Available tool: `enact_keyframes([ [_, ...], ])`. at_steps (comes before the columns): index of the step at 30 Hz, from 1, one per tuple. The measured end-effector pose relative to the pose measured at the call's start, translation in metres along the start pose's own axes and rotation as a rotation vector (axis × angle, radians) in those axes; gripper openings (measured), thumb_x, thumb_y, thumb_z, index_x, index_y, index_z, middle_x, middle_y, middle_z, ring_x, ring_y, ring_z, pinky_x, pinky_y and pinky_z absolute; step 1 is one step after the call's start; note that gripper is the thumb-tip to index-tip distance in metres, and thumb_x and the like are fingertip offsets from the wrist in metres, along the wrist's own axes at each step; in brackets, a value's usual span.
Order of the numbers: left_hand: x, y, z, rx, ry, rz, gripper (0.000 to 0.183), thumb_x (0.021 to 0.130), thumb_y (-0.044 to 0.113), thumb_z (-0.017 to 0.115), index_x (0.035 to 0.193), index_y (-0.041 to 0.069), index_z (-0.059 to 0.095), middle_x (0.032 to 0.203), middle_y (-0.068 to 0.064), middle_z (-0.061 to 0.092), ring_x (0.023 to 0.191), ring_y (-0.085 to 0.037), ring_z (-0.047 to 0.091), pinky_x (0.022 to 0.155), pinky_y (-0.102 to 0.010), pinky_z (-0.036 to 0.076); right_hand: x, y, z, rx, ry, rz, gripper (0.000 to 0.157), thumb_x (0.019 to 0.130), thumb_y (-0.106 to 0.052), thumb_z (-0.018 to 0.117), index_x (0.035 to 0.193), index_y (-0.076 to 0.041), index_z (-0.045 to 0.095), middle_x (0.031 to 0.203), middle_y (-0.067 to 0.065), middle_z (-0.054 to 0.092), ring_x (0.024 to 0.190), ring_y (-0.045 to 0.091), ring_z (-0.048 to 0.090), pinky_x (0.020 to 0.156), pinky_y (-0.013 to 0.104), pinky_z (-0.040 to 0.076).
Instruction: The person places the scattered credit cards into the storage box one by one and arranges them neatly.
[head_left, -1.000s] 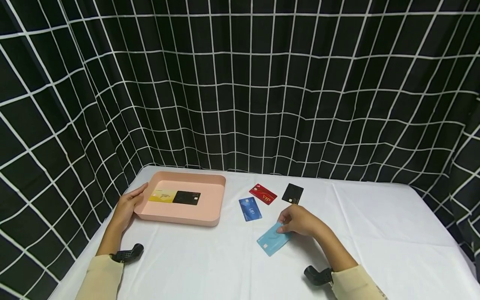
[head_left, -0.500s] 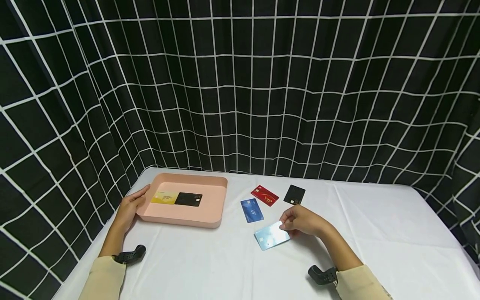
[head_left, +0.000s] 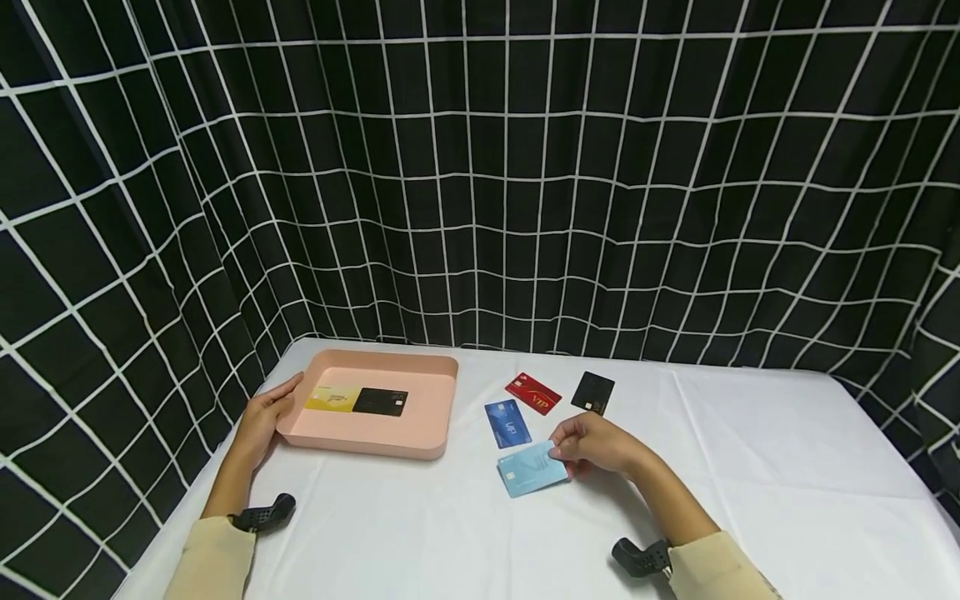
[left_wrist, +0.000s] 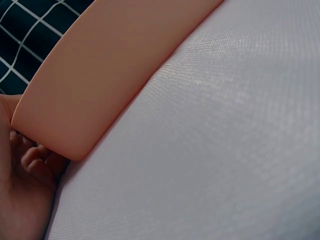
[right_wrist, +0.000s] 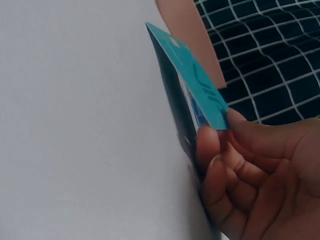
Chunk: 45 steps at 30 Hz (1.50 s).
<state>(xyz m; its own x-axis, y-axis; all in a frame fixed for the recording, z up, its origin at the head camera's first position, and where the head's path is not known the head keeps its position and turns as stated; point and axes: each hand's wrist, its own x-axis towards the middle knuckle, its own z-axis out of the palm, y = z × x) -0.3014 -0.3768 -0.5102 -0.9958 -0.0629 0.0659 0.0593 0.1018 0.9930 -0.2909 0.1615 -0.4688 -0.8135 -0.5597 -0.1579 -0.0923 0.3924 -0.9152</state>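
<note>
My right hand (head_left: 596,442) pinches the pale card (head_left: 531,468) over the cloth (head_left: 375,533), just beside the blue card (head_left: 507,423), and that one reads VIP, as does the red card (head_left: 533,393)! Mine's light blue, with a small chip (right_wrist: 174,42) and dark marks I can't read, while my left hand (head_left: 261,421) grips the tray (head_left: 390,360) by its edge.

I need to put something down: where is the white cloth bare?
Free: white cloth right of the loose black card and right forearm; the patch nearside of the pink tray, left of the light-blue card.
Crowded: around the red card, blue card and right hand.
</note>
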Motion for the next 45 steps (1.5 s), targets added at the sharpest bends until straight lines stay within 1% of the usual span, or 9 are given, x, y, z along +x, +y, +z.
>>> enact_keyframes([
  [5, 0.002, -0.001, 0.002, -0.010, -0.004, 0.002, 0.047, 0.107, 0.004, 0.037, 0.154, -0.002, 0.035, 0.163, -0.015, 0.028, 0.153, -0.028, 0.020, 0.112, -0.019, 0.034, -0.001, -0.003, 0.003, 0.057, -0.007, 0.000, 0.015, 0.095, -0.003, 0.066, 0.101, 0.011, 0.065, 0.070, 0.006, 0.068, 0.059, 0.014, 0.061, 0.055, 0.026, 0.053],
  [11, 0.002, -0.001, 0.001, 0.007, -0.003, 0.003, 0.047, 0.107, 0.005, 0.038, 0.154, -0.002, 0.035, 0.163, -0.014, 0.028, 0.153, -0.027, 0.019, 0.114, -0.021, 0.031, 0.000, -0.015, 0.008, 0.106, 0.037, -0.006, 0.019, 0.096, -0.004, 0.065, 0.105, 0.012, 0.064, 0.072, 0.006, 0.067, 0.061, 0.015, 0.061, 0.056, 0.025, 0.053],
  [18, 0.003, -0.002, -0.001, 0.044, 0.021, 0.035, 0.046, 0.107, 0.006, 0.039, 0.152, -0.003, 0.038, 0.161, -0.016, 0.031, 0.152, -0.027, 0.024, 0.107, -0.012, 0.035, 0.005, -0.026, 0.014, 0.143, 0.099, -0.011, 0.018, 0.097, -0.004, 0.064, 0.105, 0.012, 0.063, 0.072, 0.006, 0.065, 0.063, 0.017, 0.064, 0.061, 0.033, 0.058],
  [22, 0.002, -0.001, 0.000, 0.020, 0.020, 0.029, 0.046, 0.107, 0.006, 0.039, 0.152, -0.003, 0.037, 0.161, -0.015, 0.031, 0.152, -0.027, 0.023, 0.107, -0.011, 0.035, 0.009, -0.030, 0.019, 0.156, 0.115, -0.019, 0.020, 0.097, -0.004, 0.063, 0.107, 0.013, 0.062, 0.076, 0.007, 0.066, 0.062, 0.017, 0.065, 0.061, 0.034, 0.057],
  [30, 0.001, 0.002, 0.001, 0.026, 0.009, 0.028, 0.046, 0.108, 0.006, 0.039, 0.153, -0.001, 0.037, 0.162, -0.014, 0.030, 0.153, -0.027, 0.021, 0.112, -0.016, 0.032, 0.015, -0.039, 0.030, 0.205, 0.140, -0.019, 0.023, 0.098, -0.004, 0.062, 0.111, 0.015, 0.061, 0.074, 0.004, 0.066, 0.063, 0.016, 0.067, 0.058, 0.027, 0.055],
  [34, 0.001, 0.002, 0.001, 0.020, 0.004, 0.023, 0.046, 0.108, 0.006, 0.038, 0.153, -0.002, 0.036, 0.162, -0.014, 0.030, 0.153, -0.026, 0.021, 0.112, -0.016, 0.032, 0.018, -0.045, 0.037, 0.235, 0.155, -0.010, 0.022, 0.098, -0.004, 0.061, 0.111, 0.013, 0.060, 0.072, 0.006, 0.066, 0.063, 0.015, 0.066, 0.058, 0.026, 0.054],
  [37, 0.000, 0.002, 0.001, 0.031, 0.005, 0.026, 0.046, 0.108, 0.006, 0.038, 0.153, -0.002, 0.037, 0.162, -0.015, 0.030, 0.153, -0.028, 0.021, 0.110, -0.014, 0.033, 0.021, -0.048, 0.040, 0.258, 0.167, -0.019, 0.020, 0.098, -0.004, 0.061, 0.111, 0.012, 0.060, 0.071, 0.005, 0.066, 0.062, 0.014, 0.066, 0.057, 0.025, 0.054],
  [40, -0.001, 0.003, 0.002, 0.041, 0.008, 0.026, 0.046, 0.108, 0.005, 0.038, 0.153, -0.002, 0.037, 0.162, -0.016, 0.030, 0.153, -0.028, 0.021, 0.110, -0.014, 0.034, 0.024, -0.048, 0.044, 0.282, 0.166, -0.034, 0.022, 0.098, -0.003, 0.061, 0.113, 0.014, 0.059, 0.072, 0.004, 0.066, 0.061, 0.013, 0.066, 0.056, 0.023, 0.055],
  [45, -0.001, 0.005, 0.002, 0.039, 0.005, 0.015, 0.046, 0.108, 0.006, 0.038, 0.154, -0.001, 0.036, 0.163, -0.014, 0.030, 0.153, -0.026, 0.020, 0.115, -0.020, 0.030, 0.029, -0.049, 0.051, 0.324, 0.178, -0.035, 0.020, 0.097, -0.003, 0.061, 0.110, 0.012, 0.059, 0.074, 0.002, 0.066, 0.060, 0.013, 0.066, 0.055, 0.022, 0.055],
])
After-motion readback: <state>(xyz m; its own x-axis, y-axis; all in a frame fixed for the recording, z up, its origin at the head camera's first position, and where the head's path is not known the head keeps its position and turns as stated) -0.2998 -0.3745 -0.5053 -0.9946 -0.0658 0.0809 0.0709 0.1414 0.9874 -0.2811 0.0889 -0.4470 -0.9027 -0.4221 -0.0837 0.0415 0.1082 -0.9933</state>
